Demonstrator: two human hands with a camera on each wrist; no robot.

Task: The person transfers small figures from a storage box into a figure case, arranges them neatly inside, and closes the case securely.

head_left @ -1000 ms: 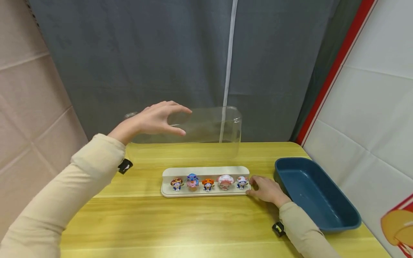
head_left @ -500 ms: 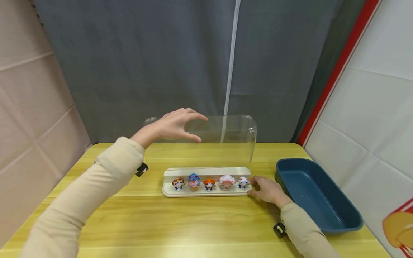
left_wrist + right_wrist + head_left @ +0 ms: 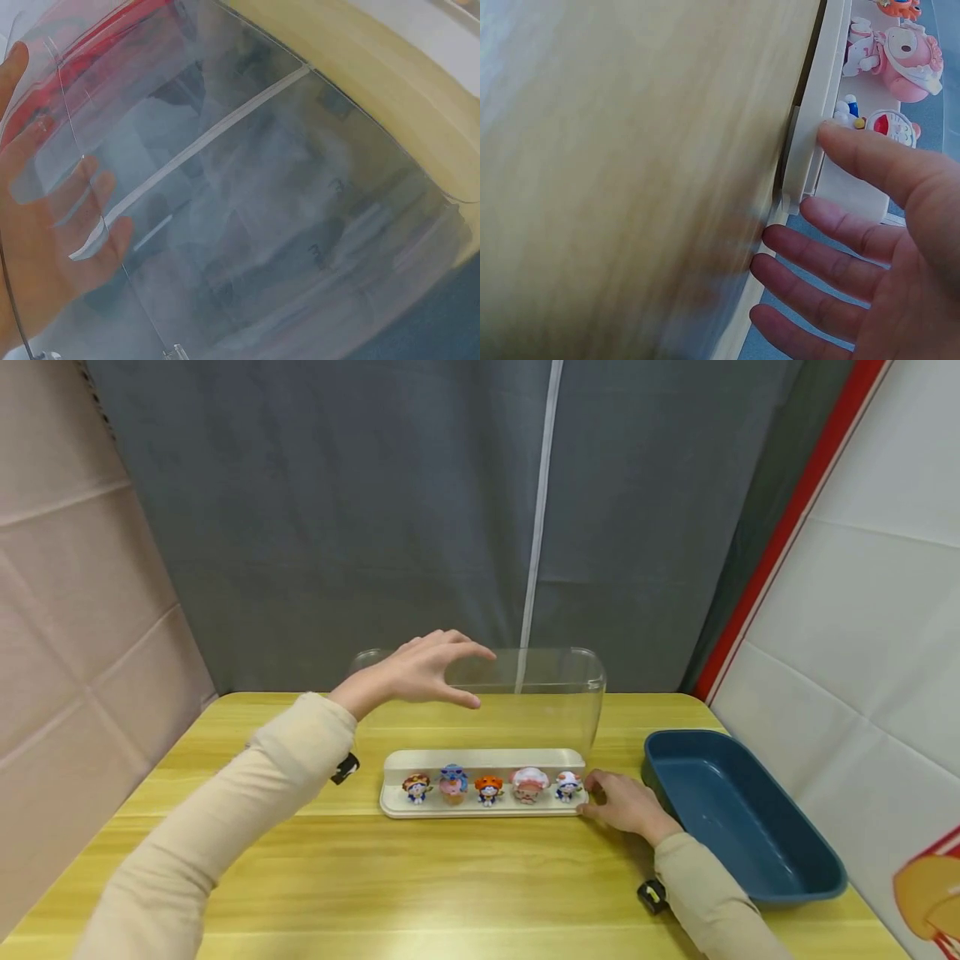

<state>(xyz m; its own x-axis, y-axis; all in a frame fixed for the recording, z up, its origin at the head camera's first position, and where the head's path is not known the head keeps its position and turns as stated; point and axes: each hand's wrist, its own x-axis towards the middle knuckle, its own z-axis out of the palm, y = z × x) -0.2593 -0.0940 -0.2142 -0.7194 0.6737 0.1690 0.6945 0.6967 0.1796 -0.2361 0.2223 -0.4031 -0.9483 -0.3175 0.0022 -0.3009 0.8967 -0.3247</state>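
Note:
My left hand [image 3: 420, 670] grips a long clear plastic cover [image 3: 558, 714] from above, thumb and fingers spread across its width. The cover hangs behind and above a white display base [image 3: 480, 760], its lower edge close over the base's back. In the left wrist view, the fingers [image 3: 82, 191] show through the clear cover [image 3: 255, 187]. Several small figurines [image 3: 489, 791] stand in a row on the base's front step. My right hand [image 3: 624, 803] pinches the base's right end. The thumb [image 3: 862, 150] lies on the rim [image 3: 804, 150] and the index finger at the corner.
A dark blue plastic bin [image 3: 738, 818] stands on the right of the wooden table [image 3: 450, 885], beside my right forearm. A grey curtain [image 3: 360, 510] hangs behind the table, with light-coloured panels at both sides.
My left hand has brought the clear cover down and to the right, closer to the base. The right hand and the figurines have stayed in place.

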